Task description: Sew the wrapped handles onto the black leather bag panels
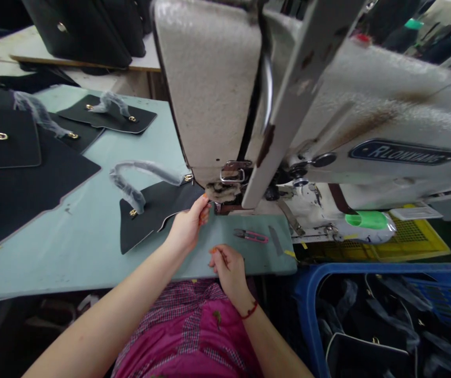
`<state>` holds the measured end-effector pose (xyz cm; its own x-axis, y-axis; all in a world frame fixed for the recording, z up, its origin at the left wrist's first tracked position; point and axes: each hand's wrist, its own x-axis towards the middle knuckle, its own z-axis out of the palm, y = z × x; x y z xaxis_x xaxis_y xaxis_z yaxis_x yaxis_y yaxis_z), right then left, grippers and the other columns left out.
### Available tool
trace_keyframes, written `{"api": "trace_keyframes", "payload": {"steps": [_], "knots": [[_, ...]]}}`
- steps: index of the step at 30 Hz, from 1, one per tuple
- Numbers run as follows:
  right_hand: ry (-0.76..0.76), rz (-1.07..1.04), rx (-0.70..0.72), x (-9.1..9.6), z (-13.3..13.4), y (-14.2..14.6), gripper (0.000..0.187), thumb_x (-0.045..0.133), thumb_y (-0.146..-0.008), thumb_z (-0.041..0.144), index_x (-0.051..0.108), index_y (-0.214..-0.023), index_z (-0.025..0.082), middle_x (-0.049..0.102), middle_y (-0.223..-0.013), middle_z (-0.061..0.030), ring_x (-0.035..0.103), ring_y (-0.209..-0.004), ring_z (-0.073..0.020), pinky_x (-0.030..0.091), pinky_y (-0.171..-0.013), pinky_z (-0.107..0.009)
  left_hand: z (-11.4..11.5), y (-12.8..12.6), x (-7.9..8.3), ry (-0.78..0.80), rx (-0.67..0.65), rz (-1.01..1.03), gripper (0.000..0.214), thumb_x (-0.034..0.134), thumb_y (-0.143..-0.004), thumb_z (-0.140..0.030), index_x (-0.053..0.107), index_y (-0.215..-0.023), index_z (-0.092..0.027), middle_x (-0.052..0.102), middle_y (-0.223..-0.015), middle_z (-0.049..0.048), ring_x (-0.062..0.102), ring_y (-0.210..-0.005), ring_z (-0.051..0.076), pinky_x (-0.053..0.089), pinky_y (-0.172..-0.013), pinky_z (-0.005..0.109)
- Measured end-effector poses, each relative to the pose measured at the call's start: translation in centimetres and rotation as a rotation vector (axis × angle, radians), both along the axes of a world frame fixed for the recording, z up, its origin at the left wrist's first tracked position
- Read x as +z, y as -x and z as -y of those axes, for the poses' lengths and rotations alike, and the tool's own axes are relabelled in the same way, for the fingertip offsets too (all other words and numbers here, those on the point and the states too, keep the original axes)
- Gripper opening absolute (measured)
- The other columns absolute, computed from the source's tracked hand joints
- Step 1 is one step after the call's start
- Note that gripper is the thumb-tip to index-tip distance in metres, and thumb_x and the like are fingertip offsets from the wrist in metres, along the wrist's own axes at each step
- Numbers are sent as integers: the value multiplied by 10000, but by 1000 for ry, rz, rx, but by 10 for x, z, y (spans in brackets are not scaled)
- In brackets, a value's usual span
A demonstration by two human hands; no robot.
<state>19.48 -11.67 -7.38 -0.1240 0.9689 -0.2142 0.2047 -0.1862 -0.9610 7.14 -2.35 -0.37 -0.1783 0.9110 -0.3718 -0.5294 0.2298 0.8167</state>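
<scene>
My left hand [188,226] pinches the right corner of a black bag panel [166,202], close beside the head of a sewing machine [213,79]. A handle wrapped in clear plastic [125,181] arches up from this panel and joins it at gold-coloured fittings. My right hand [228,266] rests near the table's front edge with thumb and fingers pressed together; whatever may be between them is too small to make out. Pink-handled thread snips [251,235] lie just beyond it, touching neither hand. The machine head hides the needle area.
More black panels [8,189] with wrapped handles are spread over the left of the pale green table [91,247]. Behind stands a black bag [79,31] on a board. At lower right, a blue basket [307,294] holds several black pieces, near a yellow crate [418,236].
</scene>
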Motion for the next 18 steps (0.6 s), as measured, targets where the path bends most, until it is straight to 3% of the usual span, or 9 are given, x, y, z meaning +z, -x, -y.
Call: {"api": "trace_keyframes", "payload": {"steps": [4, 7, 9, 11, 13, 15, 18], "knots": [[6, -48, -46, 2, -1, 2, 253, 469, -933, 326, 638, -853, 155, 598, -635, 1, 523, -517, -103, 410, -510, -197, 10, -26, 8, 66, 243, 47, 318, 723, -665, -375, 493, -571, -178, 421, -542, -63, 363, -486, 59, 314, -495, 193], [-2, -80, -158, 10, -3, 3, 284, 474, -937, 379, 643, -911, 153, 648, -733, -35, 581, -593, -134, 449, -539, -222, 13, -42, 11, 127, 337, 5, 332, 697, -705, -431, 501, -582, -193, 448, -552, -54, 395, -499, 78, 340, -526, 210], [-84, -48, -233, 18, -7, 4, 289, 482, -936, 373, 655, -1011, 154, 693, -935, -81, 646, -808, -174, 507, -709, -268, 11, -49, 11, 164, 368, -48, 341, 656, -744, -483, 528, -603, -201, 488, -572, -37, 447, -533, 99, 363, -561, 222], [-185, -17, -265, 30, -13, 4, 305, 477, -944, 354, 654, -1107, 166, 675, -1128, -101, 622, -1034, -200, 474, -906, -317, 12, -54, 12, 182, 385, -66, 344, 621, -774, -501, 547, -617, -204, 515, -594, -23, 478, -564, 115, 376, -582, 231], [-222, -49, -257, 41, -21, 6, 322, 452, -962, 349, 657, -1141, 176, 664, -1181, -96, 598, -1099, -201, 442, -968, -330, 20, -57, 16, 169, 377, -37, 355, 594, -800, -489, 530, -603, -200, 505, -600, -21, 464, -564, 113, 374, -577, 232], [-179, -130, -235, 51, -31, 11, 342, 440, -970, 381, 681, -1081, 165, 695, -1087, -90, 630, -994, -194, 477, -891, -309, 39, -55, 25, 92, 308, -41, 357, 583, -825, -440, 500, -584, -191, 471, -597, -25, 436, -561, 105, 367, -564, 227], [-9, -316, -183, 57, -47, 25, 435, 436, -951, 503, 693, -935, 153, 702, -885, -78, 634, -799, -180, 506, -712, -273, 71, -32, 48, -55, 51, -101, 329, 566, -866, -366, 509, -605, -176, 453, -597, -22, 427, -572, 104, 374, -550, 222]]}}
